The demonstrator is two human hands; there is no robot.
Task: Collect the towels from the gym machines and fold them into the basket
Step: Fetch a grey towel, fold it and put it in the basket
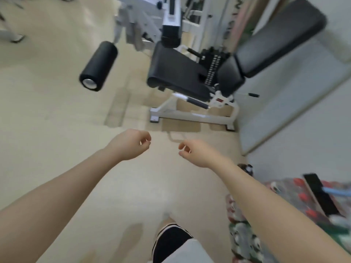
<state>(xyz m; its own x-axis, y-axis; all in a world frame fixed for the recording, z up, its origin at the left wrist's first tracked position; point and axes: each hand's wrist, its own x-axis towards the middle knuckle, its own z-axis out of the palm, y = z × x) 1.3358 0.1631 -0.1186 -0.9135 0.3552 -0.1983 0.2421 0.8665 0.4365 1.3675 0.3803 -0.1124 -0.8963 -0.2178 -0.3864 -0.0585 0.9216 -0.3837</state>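
The pale gym floor (57,114) lay blurred; left hand (131,144) and right hand (195,153) hung loosely curled, holding nothing (no towel or basket showed), so scanning the leg machine (180,76) seemed wise.

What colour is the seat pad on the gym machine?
Black, on a white frame; the seat pad shows best in the head view.

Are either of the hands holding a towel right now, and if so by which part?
Nothing is held. The left hand and right hand hang loosely curled over the floor.
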